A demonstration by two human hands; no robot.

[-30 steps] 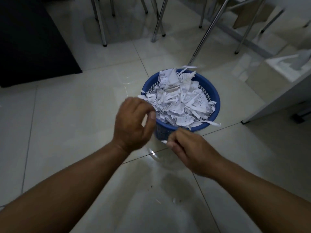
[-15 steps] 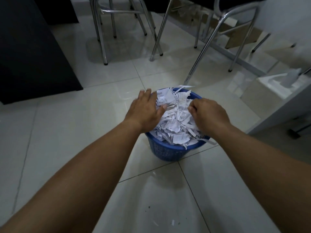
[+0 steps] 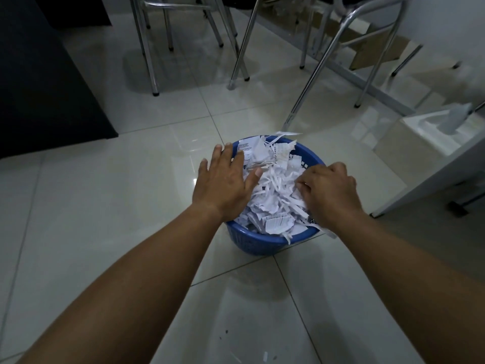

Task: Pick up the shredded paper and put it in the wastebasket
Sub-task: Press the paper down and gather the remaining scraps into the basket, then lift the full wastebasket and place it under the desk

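A round blue wastebasket stands on the pale tiled floor, heaped above its rim with white shredded paper. My left hand lies flat, fingers spread, palm down on the left side of the heap. My right hand rests on the right side with fingers curled down into the paper; whether it grips any strips is hidden. A few strips hang over the basket's rim at the front and right.
A few tiny paper scraps lie on the floor near me. Metal chair legs stand behind the basket. A dark mat lies at the left, a white furniture edge at the right.
Both hands rose from in front of the basket onto the paper heap. My left hand has opened flat and spread over the pile; the right has shifted slightly rightward on it.
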